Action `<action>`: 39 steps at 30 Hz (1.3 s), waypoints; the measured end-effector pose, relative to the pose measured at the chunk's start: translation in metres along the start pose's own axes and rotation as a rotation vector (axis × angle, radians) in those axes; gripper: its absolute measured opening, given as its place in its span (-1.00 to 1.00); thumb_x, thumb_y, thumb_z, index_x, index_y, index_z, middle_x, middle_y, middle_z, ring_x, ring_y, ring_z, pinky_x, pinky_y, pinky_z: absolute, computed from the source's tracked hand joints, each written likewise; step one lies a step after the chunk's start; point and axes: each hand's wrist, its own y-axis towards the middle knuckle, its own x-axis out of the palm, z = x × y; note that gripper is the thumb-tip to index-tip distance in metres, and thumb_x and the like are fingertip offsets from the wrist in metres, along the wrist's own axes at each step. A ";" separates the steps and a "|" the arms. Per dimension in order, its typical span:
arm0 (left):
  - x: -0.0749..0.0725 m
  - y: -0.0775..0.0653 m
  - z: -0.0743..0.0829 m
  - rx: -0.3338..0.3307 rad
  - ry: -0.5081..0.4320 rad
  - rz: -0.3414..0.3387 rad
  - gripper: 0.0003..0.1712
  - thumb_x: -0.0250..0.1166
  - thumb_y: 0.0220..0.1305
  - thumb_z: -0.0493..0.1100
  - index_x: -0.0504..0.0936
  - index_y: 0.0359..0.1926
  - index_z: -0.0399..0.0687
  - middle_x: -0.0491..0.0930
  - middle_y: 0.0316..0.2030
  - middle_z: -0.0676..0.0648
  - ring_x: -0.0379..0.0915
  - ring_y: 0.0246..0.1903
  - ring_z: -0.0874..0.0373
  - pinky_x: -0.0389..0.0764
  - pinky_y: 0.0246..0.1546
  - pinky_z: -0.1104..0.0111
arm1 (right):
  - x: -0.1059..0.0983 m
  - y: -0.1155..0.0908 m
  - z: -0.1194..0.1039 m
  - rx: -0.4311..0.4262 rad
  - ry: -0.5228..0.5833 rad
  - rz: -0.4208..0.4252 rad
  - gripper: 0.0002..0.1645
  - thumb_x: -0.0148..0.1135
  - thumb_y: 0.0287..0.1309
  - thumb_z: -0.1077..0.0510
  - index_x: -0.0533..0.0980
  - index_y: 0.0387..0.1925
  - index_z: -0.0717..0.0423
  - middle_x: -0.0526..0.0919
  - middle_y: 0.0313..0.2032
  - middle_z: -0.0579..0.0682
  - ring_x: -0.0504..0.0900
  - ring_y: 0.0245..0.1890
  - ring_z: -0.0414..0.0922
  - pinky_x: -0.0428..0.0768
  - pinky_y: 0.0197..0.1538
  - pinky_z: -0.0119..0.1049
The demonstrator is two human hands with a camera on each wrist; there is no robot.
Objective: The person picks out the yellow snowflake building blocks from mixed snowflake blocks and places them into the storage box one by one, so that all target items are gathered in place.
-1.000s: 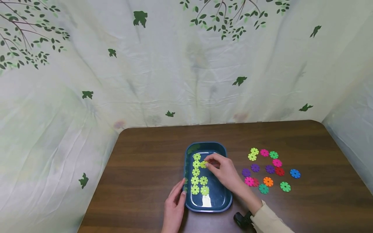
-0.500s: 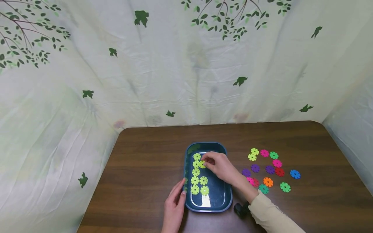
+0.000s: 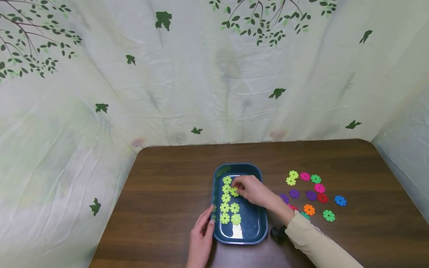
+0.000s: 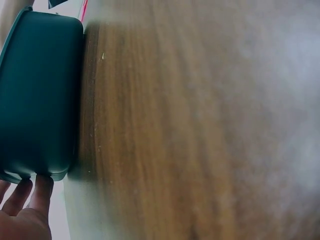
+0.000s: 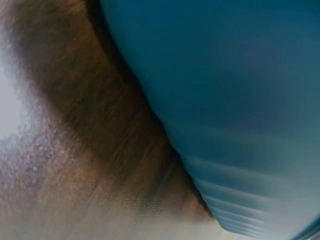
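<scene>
A dark blue tray (image 3: 249,227) with raised walls stands on the table. Inside it, yellow-green flower-shaped discs (image 3: 225,198) lie in a left column, with a shorter second column beside it. My right hand (image 3: 253,190) reaches over the tray's right wall and pinches a yellow-green disc (image 3: 234,192) near the upper part of the left column. With fairly straight fingers, my left hand (image 3: 201,238) touches the tray's left wall; in the left wrist view its fingertips (image 4: 42,187) meet the tray's rim. The right wrist view shows the tray's outer wall (image 5: 240,100), with no fingers in sight.
Right of the tray lie loose flower discs in several colours, including an orange disc (image 3: 309,209), a blue disc (image 3: 340,200) and two yellow-green ones (image 3: 291,181). My right forearm partly covers some. A black wrist device (image 3: 278,234) sits beneath the right wrist. A patterned cloth (image 3: 201,74) hangs behind the table.
The right hand has shifted slightly left, and the disc at its fingertips sits a little lower. Its forearm now covers more of the loose discs. The left hand stays against the tray.
</scene>
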 end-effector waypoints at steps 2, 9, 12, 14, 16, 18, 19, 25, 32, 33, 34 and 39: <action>0.000 0.000 -0.001 0.008 -0.003 0.002 -0.52 0.17 0.38 -0.33 0.56 0.26 0.12 0.48 0.24 0.01 0.33 0.28 0.08 0.37 0.27 0.17 | 0.000 0.000 0.000 0.012 -0.007 -0.007 -0.79 0.31 0.20 0.33 0.65 -0.14 0.08 0.66 -0.28 -0.08 0.52 -0.36 -0.24 0.61 -0.22 -0.37; 0.000 -0.001 0.000 0.002 -0.001 0.006 -0.52 0.17 0.38 -0.33 0.56 0.26 0.12 0.47 0.24 0.02 0.33 0.28 0.08 0.37 0.26 0.15 | 0.001 0.000 -0.002 0.040 -0.021 -0.035 -0.80 0.32 0.20 0.30 0.65 -0.13 0.08 0.65 -0.30 -0.10 0.52 -0.35 -0.24 0.61 -0.24 -0.36; 0.000 -0.001 0.001 -0.015 0.009 0.003 -0.52 0.17 0.39 -0.31 0.56 0.26 0.14 0.47 0.25 0.01 0.32 0.28 0.06 0.37 0.26 0.13 | 0.000 0.000 -0.002 0.042 -0.027 -0.047 -0.81 0.32 0.20 0.30 0.65 -0.15 0.08 0.64 -0.31 -0.12 0.52 -0.35 -0.22 0.60 -0.26 -0.35; 0.000 0.000 0.001 -0.021 0.014 0.001 -0.52 0.17 0.39 -0.31 0.56 0.26 0.14 0.47 0.25 0.00 0.32 0.28 0.05 0.37 0.26 0.11 | 0.000 0.000 -0.002 0.038 -0.032 -0.050 -0.82 0.32 0.20 0.30 0.66 -0.16 0.07 0.63 -0.32 -0.12 0.52 -0.35 -0.22 0.59 -0.26 -0.34; 0.000 0.000 0.002 -0.027 0.017 -0.002 -0.52 0.16 0.39 -0.30 0.56 0.26 0.15 0.46 0.25 0.00 0.32 0.28 0.04 0.37 0.26 0.11 | 0.000 -0.001 -0.002 0.033 -0.037 -0.055 -0.83 0.32 0.20 0.31 0.66 -0.18 0.07 0.63 -0.32 -0.12 0.51 -0.35 -0.22 0.59 -0.25 -0.33; 0.001 0.000 0.002 -0.031 0.016 -0.001 -0.52 0.17 0.39 -0.31 0.56 0.26 0.15 0.47 0.25 0.00 0.32 0.28 0.04 0.37 0.26 0.10 | 0.000 -0.001 -0.003 0.030 -0.037 -0.062 -0.83 0.32 0.20 0.31 0.67 -0.18 0.08 0.64 -0.31 -0.11 0.52 -0.34 -0.22 0.60 -0.22 -0.32; 0.001 0.000 0.003 -0.032 0.015 0.000 -0.52 0.17 0.39 -0.31 0.56 0.26 0.16 0.47 0.25 0.00 0.32 0.28 0.04 0.37 0.26 0.11 | -0.001 -0.001 -0.003 0.029 -0.037 -0.065 -0.83 0.31 0.20 0.32 0.67 -0.18 0.09 0.65 -0.30 -0.10 0.52 -0.34 -0.22 0.60 -0.21 -0.31; 0.001 0.000 0.003 -0.026 0.020 0.004 -0.52 0.17 0.39 -0.31 0.56 0.26 0.16 0.47 0.24 0.01 0.33 0.28 0.04 0.38 0.26 0.10 | 0.001 0.000 -0.003 0.030 -0.048 -0.085 -0.82 0.30 0.21 0.32 0.67 -0.17 0.09 0.66 -0.29 -0.07 0.51 -0.34 -0.21 0.60 -0.21 -0.32; 0.001 0.001 0.003 -0.041 0.026 0.004 -0.52 0.17 0.39 -0.30 0.56 0.26 0.19 0.47 0.25 0.00 0.33 0.28 0.03 0.39 0.25 0.08 | 0.002 -0.001 -0.003 0.010 -0.074 -0.093 -0.85 0.30 0.21 0.31 0.67 -0.20 0.08 0.63 -0.34 -0.13 0.51 -0.36 -0.21 0.59 -0.25 -0.34; 0.001 0.001 0.003 -0.043 0.027 0.003 -0.52 0.17 0.39 -0.30 0.56 0.26 0.19 0.46 0.25 0.00 0.33 0.28 0.02 0.39 0.25 0.08 | 0.002 -0.001 -0.003 0.008 -0.076 -0.092 -0.85 0.30 0.21 0.31 0.67 -0.20 0.07 0.63 -0.34 -0.13 0.50 -0.36 -0.21 0.59 -0.25 -0.34; 0.001 0.001 0.003 -0.045 0.027 0.003 -0.52 0.17 0.39 -0.30 0.56 0.26 0.19 0.46 0.25 0.00 0.33 0.28 0.02 0.39 0.25 0.08 | 0.002 -0.001 -0.003 0.007 -0.077 -0.092 -0.85 0.30 0.21 0.31 0.67 -0.20 0.07 0.62 -0.34 -0.13 0.50 -0.37 -0.21 0.59 -0.25 -0.34; 0.001 0.001 0.003 -0.046 0.024 0.001 -0.52 0.17 0.40 -0.30 0.56 0.26 0.20 0.47 0.25 0.01 0.33 0.28 0.03 0.38 0.25 0.09 | 0.003 -0.001 -0.002 0.005 -0.076 -0.085 -0.85 0.30 0.21 0.32 0.67 -0.21 0.08 0.62 -0.35 -0.14 0.50 -0.38 -0.22 0.58 -0.26 -0.36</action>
